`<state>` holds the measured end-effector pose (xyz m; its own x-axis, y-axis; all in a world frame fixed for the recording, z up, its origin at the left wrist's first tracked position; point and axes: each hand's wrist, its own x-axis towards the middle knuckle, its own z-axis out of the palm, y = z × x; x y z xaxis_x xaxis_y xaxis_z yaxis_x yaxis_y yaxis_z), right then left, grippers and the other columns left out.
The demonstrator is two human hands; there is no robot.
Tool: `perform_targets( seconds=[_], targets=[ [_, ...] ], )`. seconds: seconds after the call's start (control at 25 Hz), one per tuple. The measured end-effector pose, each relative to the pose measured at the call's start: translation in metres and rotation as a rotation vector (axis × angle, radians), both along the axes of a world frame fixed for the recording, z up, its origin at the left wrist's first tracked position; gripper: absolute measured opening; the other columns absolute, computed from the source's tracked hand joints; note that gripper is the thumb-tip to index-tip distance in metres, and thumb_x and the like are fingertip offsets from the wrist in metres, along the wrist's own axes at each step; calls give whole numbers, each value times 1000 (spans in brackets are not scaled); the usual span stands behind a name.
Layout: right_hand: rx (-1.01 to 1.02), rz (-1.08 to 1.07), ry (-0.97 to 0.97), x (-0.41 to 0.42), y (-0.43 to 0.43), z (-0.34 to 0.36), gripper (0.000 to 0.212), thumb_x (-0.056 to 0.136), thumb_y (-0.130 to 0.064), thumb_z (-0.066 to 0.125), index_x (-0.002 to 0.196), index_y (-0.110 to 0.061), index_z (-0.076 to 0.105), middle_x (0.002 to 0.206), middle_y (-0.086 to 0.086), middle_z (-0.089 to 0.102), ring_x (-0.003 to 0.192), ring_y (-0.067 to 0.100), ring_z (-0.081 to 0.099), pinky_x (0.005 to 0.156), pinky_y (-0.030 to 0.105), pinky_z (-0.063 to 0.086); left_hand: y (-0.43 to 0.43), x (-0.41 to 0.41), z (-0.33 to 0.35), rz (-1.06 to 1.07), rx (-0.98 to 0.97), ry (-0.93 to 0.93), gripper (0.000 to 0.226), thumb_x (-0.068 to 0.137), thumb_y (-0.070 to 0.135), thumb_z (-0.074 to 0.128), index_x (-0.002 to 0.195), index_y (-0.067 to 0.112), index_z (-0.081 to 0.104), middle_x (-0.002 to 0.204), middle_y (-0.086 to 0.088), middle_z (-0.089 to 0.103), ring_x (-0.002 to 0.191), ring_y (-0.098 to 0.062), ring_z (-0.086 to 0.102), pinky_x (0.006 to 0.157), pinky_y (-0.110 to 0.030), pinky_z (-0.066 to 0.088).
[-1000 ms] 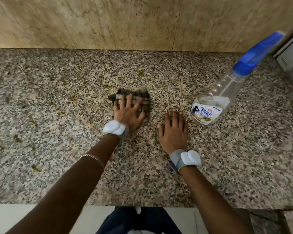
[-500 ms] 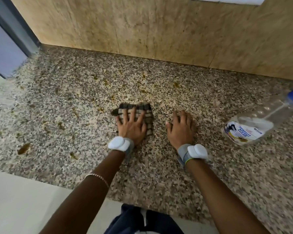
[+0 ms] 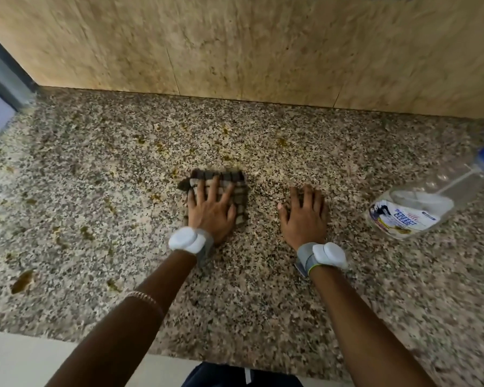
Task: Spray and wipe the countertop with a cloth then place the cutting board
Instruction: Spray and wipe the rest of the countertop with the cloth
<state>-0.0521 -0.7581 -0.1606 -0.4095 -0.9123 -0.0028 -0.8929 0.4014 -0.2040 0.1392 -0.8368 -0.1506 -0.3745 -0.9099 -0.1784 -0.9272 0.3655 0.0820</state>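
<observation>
A folded brown checked cloth (image 3: 236, 191) lies on the speckled granite countertop (image 3: 263, 297). My left hand (image 3: 211, 212) presses flat on it with fingers spread. To its right, my right hand (image 3: 303, 215) rests flat on the bare stone, holding nothing. A clear spray bottle (image 3: 419, 208) with a blue nozzle and a printed label stands at the right edge of the view, apart from my right hand. Yellow-brown stains (image 3: 21, 282) dot the counter's left and middle. No cutting board is in view.
A beige stone wall (image 3: 235, 46) runs along the back of the counter. A grey frame (image 3: 3, 71) stands at the far left corner. The counter's front edge (image 3: 67, 335) is near my body, with pale floor below.
The view has swung left, so the bottle now sits at the right edge and the left corner shows. Both hands stay flat in place, the left on the cloth.
</observation>
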Motion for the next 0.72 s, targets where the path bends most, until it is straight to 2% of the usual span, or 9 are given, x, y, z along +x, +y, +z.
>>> perform_targets(
  seconds=[0.16, 0.28, 0.44, 0.6, 0.72],
  targets=[
    [-17, -8, 23, 1, 0, -5, 56, 94, -46, 36, 142, -16, 36, 151, 16, 28, 139, 42, 22, 112, 56, 18, 33, 9, 2, -104, 1, -26, 69, 83, 59, -2, 148, 38, 2, 159, -5, -1, 144, -41, -4, 113, -58, -2],
    [-43, -32, 36, 1, -2, -4, 59, 90, -47, 31, 138, -15, 43, 147, 17, 36, 135, 43, 29, 109, 58, 24, -27, -13, 0, -109, -48, -21, 58, 93, 54, 11, 148, 37, 2, 159, -5, -2, 143, -42, -5, 112, -60, -3],
    [-55, -35, 58, 3, -3, -3, 62, 88, -50, 25, 136, -16, 45, 145, 17, 40, 134, 42, 33, 107, 57, 28, -105, -53, 4, -13, -2, 2, 57, 97, 49, 20, 149, 33, 6, 159, -8, 0, 143, -44, -4, 113, -63, 4],
    [-56, -46, 57, 2, -3, -4, 60, 89, -50, 28, 136, -17, 44, 145, 16, 39, 134, 40, 34, 108, 56, 28, -40, -56, -5, -232, -58, -25, 59, 93, 53, 13, 148, 36, 6, 159, -7, 3, 143, -44, 0, 112, -61, 6],
    [-82, -58, 76, 4, -2, -4, 58, 90, -49, 31, 135, -16, 47, 145, 17, 39, 133, 39, 36, 107, 55, 29, -31, -60, -2, -277, -47, -21, 60, 91, 53, 13, 148, 38, 5, 159, -5, 2, 144, -39, -1, 113, -60, 7]
  ],
)
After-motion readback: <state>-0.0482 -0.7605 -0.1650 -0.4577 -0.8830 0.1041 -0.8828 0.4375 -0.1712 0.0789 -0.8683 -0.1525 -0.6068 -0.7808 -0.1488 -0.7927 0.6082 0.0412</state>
